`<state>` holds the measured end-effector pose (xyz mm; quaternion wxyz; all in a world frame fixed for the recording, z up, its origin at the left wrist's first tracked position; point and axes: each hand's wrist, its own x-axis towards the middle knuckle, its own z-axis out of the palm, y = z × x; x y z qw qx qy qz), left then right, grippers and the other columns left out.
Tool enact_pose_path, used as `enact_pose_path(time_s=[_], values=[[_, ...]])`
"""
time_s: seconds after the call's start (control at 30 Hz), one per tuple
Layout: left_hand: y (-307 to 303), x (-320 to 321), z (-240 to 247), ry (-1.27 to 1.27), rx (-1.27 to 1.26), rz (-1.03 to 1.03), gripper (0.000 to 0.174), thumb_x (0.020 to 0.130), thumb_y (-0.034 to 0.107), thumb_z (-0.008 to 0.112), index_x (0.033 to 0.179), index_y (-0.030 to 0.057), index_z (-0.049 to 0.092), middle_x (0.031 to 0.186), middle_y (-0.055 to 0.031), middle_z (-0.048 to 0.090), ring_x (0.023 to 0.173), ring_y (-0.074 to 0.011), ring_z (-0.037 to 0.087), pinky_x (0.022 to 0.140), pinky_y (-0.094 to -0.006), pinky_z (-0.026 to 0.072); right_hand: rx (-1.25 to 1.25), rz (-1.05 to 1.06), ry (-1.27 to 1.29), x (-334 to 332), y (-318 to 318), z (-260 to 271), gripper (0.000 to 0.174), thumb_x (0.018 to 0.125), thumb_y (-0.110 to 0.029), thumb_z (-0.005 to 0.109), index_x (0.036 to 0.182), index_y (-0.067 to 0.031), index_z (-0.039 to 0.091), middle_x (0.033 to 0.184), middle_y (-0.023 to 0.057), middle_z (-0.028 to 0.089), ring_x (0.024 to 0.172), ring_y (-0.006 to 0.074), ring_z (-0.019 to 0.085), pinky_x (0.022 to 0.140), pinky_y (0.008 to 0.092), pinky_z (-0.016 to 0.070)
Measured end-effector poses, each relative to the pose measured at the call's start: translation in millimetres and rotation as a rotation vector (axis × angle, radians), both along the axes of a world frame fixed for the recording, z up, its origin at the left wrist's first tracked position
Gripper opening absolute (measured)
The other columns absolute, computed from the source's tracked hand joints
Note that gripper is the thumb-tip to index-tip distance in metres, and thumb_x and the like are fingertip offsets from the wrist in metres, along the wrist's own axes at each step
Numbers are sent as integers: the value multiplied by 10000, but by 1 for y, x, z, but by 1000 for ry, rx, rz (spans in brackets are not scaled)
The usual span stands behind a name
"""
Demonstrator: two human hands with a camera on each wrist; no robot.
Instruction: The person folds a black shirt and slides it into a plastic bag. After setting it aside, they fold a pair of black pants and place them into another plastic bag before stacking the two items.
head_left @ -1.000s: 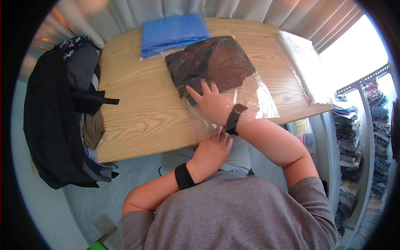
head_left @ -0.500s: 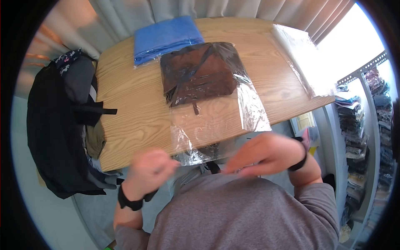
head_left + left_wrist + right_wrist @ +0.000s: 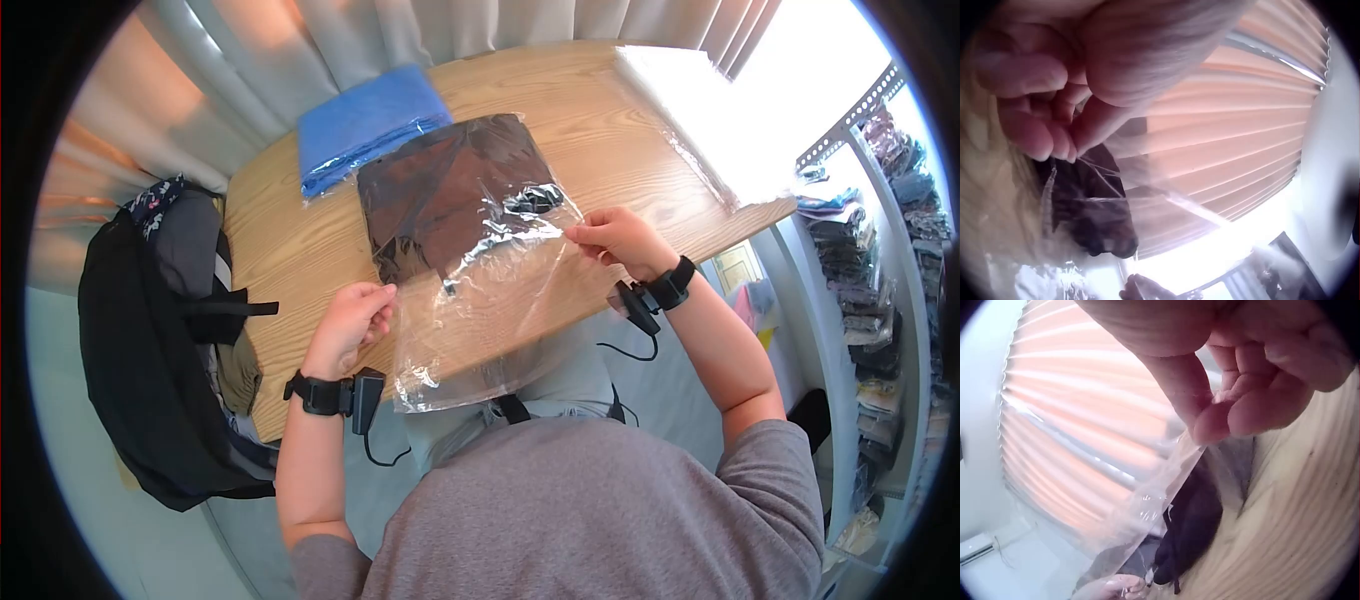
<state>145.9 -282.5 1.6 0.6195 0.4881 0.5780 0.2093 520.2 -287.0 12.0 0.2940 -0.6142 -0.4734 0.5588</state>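
Observation:
A clear plastic bag point(image 3: 480, 320) lies on the wooden table with a folded dark garment point(image 3: 450, 190) inside its far part. Its loose near end hangs past the table's front edge. My left hand point(image 3: 352, 322) pinches the bag's left edge between thumb and fingers, just below the garment's corner. On the opposite edge, my right hand point(image 3: 618, 240) pinches the plastic the same way. The right wrist view shows the film point(image 3: 1166, 487) drawn up to the right fingertips, and in the left wrist view the film's edge point(image 3: 1094, 169) runs from the left fingertips.
Behind the bag lies a blue folded item in plastic point(image 3: 370, 125). A stack of clear bags point(image 3: 690, 120) rests at the table's right. Dark clothes point(image 3: 150, 350) are heaped along the left edge. Shelves of packed garments point(image 3: 865, 330) stand on the right.
The right hand first pressed on the bag over the garment, then both hands drew back toward the body. Now they have moved forward and pinch the bag's two side edges.

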Motion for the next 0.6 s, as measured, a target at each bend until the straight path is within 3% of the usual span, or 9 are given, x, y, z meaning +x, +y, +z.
enact_pose_path(time_s=[0.1, 0.23, 0.3, 0.37, 0.47, 0.57, 0.6], values=[[-9, -17, -7, -81, 13, 90, 268, 899, 295, 608, 802, 46, 590, 689, -20, 549, 533, -83, 535, 415, -169, 334, -17, 1, 133, 21, -10, -16, 225, 849, -211, 693, 747, -63, 559, 597, -29, 534, 491, 42, 453, 455, 187, 342], [-17, -15, 9, -3, -71, 135, 361, 929, 382, 552, 792, 49, 577, 680, -4, 552, 540, -85, 553, 404, -173, 343, -75, 47, 113, 30, -27, -16, 212, 844, -160, 694, 745, -73, 529, 620, -6, 547, 492, 47, 453, 448, 178, 340], [-18, -3, 13, 38, -132, 137, 383, 933, 405, 540, 809, 45, 585, 692, -3, 556, 541, -87, 555, 407, -172, 347, -56, 69, 133, 28, -27, -12, 205, 876, -207, 664, 799, -61, 543, 663, 4, 568, 527, 50, 475, 464, 182, 355], [-16, 7, 12, 33, -82, 63, 507, 902, 516, 534, 865, 19, 622, 699, -17, 552, 537, -87, 533, 430, -171, 348, -179, -143, 263, 17, -24, 4, 229, 914, -264, 615, 866, -47, 562, 701, 4, 578, 566, 56, 498, 481, 188, 377], [-6, 15, 1, 77, -35, 2, 485, 896, 503, 554, 853, 25, 623, 708, -15, 561, 540, -86, 533, 440, -176, 351, -71, -86, 260, 12, -12, -15, 323, 930, -357, 571, 806, -58, 571, 693, -17, 573, 592, 49, 502, 492, 183, 365], [-1, 16, -10, 86, 19, 4, 441, 899, 473, 567, 835, 39, 617, 703, -6, 564, 530, -80, 529, 443, -183, 344, -99, -48, 243, 12, -7, -22, 244, 940, -276, 572, 874, -42, 584, 710, -29, 556, 591, 45, 508, 492, 189, 399], [0, 16, -13, 43, 6, 19, 363, 910, 403, 578, 811, 55, 603, 678, 4, 557, 514, -74, 521, 436, -188, 330, -95, -71, 261, 9, -8, -22, 246, 936, -272, 581, 849, -42, 585, 696, -43, 532, 592, 33, 500, 483, 183, 385]])
